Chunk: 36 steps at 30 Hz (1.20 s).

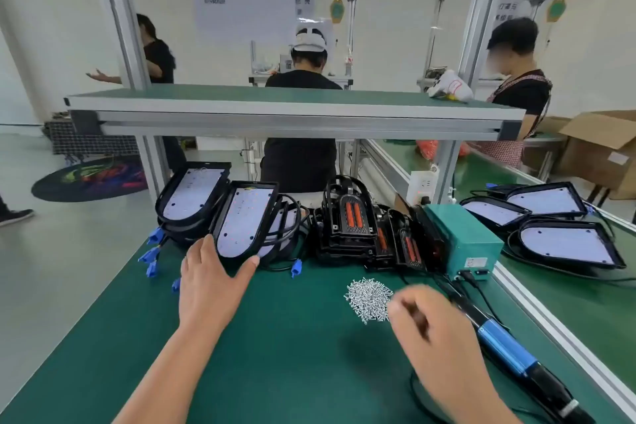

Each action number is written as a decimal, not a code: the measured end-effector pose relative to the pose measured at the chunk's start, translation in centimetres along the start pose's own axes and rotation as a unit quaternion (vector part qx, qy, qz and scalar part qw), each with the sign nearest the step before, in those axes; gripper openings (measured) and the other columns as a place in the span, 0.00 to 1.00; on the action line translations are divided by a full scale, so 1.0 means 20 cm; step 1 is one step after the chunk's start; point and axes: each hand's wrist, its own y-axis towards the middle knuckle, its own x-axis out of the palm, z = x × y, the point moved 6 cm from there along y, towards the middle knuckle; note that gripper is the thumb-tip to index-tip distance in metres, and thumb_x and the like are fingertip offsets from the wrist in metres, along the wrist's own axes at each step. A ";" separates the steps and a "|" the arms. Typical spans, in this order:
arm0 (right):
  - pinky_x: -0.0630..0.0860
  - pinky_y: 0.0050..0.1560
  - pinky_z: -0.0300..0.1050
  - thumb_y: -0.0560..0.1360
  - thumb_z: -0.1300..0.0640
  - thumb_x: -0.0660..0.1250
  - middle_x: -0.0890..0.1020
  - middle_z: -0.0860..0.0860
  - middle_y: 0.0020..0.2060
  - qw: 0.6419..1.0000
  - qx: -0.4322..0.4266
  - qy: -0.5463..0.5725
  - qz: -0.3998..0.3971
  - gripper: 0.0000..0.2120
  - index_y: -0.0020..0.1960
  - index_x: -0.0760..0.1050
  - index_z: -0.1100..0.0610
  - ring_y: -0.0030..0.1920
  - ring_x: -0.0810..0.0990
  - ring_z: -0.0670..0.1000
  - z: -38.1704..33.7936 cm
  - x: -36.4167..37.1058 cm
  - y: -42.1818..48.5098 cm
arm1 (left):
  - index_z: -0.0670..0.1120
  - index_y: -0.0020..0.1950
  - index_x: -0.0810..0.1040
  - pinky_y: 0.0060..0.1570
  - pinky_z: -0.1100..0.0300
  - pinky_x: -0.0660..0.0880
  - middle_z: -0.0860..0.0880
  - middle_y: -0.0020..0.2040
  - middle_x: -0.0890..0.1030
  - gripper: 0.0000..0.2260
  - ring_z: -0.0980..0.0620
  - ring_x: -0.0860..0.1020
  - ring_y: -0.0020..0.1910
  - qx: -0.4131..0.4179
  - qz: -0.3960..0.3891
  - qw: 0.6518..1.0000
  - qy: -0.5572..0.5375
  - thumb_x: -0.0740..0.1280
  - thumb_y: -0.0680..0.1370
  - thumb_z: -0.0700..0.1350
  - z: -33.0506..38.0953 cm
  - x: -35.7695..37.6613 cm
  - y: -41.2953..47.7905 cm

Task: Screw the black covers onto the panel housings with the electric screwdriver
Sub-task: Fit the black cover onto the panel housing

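Several black panel housings lean in a row at the back left of the green bench. My left hand (pixel 210 279) grips the lower rim of the front panel housing (pixel 246 220), thumb on its right side. Black covers (pixel 349 220) with orange inserts stand stacked at the back centre. A pile of small silver screws (pixel 368 298) lies in the middle. My right hand (pixel 433 337) hovers blurred just right of the pile, fingers loosely curled, whether it pinches a screw I cannot tell. The blue-and-black electric screwdriver (pixel 509 351) lies on the mat to the right.
A teal power box (pixel 461 237) stands at the back right, cabled to the screwdriver. More panel housings (pixel 568 241) lie on the neighbouring bench to the right. An aluminium shelf (pixel 292 113) spans overhead. Blue connectors (pixel 153 253) hang at the left. People work behind.
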 end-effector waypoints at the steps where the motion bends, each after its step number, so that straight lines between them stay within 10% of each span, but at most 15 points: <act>1: 0.73 0.39 0.35 0.78 0.40 0.64 0.78 0.45 0.36 1.000 0.004 -0.007 -0.005 0.07 0.49 0.76 0.42 0.36 0.77 0.45 0.00 0.04 0.14 | 0.46 0.84 0.57 0.74 0.39 0.69 0.46 0.83 0.60 0.48 0.42 0.58 0.81 -0.006 -0.004 1.000 -0.015 0.67 0.74 0.72 0.00 0.02 0.02; 6: 0.76 0.65 0.56 0.79 0.35 0.65 0.79 0.53 0.64 0.991 0.022 -0.127 -0.029 0.31 0.73 0.73 0.55 0.65 0.77 0.57 -0.03 0.25 0.75 | 0.47 0.85 0.53 0.77 0.39 0.65 0.48 0.85 0.55 0.50 0.44 0.54 0.83 -0.024 -0.010 0.999 -0.040 0.67 0.74 0.73 0.01 0.09 0.08; 13: 0.72 0.67 0.63 0.71 0.19 0.60 0.70 0.64 0.75 0.954 0.067 -0.269 -0.116 0.56 0.81 0.60 0.60 0.73 0.71 0.67 0.03 0.55 1.00 | 0.48 0.85 0.56 0.77 0.42 0.63 0.49 0.84 0.57 0.50 0.46 0.55 0.82 -0.045 -0.001 0.994 -0.098 0.72 0.72 0.71 -0.04 0.12 0.14; 22: 0.71 0.68 0.66 0.72 0.26 0.68 0.71 0.61 0.74 0.970 0.113 -0.187 -0.105 0.51 0.81 0.59 0.58 0.73 0.70 0.66 0.11 0.60 0.97 | 0.50 0.85 0.54 0.70 0.55 0.65 0.62 0.80 0.52 0.47 0.54 0.61 0.79 -0.019 0.016 0.982 -0.187 0.76 0.75 0.62 -0.04 0.07 0.11; 28: 0.70 0.73 0.65 0.73 0.34 0.73 0.73 0.59 0.74 0.993 0.101 -0.046 -0.042 0.45 0.79 0.64 0.58 0.75 0.69 0.63 0.14 0.53 0.93 | 0.56 0.83 0.59 0.64 0.68 0.61 0.69 0.77 0.57 0.47 0.81 0.57 0.69 0.025 0.013 0.966 -0.256 0.74 0.69 0.68 0.00 -0.09 0.01; 32: 0.80 0.55 0.52 0.71 0.35 0.73 0.83 0.46 0.54 0.992 0.082 0.089 0.022 0.23 0.62 0.74 0.42 0.56 0.82 0.46 0.15 0.40 0.84 | 0.57 0.81 0.66 0.70 0.66 0.62 0.69 0.76 0.64 0.45 0.71 0.63 0.76 0.104 -0.104 0.955 -0.256 0.77 0.67 0.64 0.02 -0.16 -0.10; 36: 0.71 0.67 0.43 0.73 0.34 0.73 0.79 0.36 0.68 0.982 0.082 0.171 -0.003 0.34 0.76 0.68 0.36 0.67 0.77 0.37 0.20 0.29 0.68 | 0.60 0.78 0.68 0.74 0.65 0.66 0.67 0.77 0.66 0.44 0.64 0.65 0.78 0.134 -0.283 0.916 -0.252 0.83 0.65 0.57 0.02 -0.13 -0.31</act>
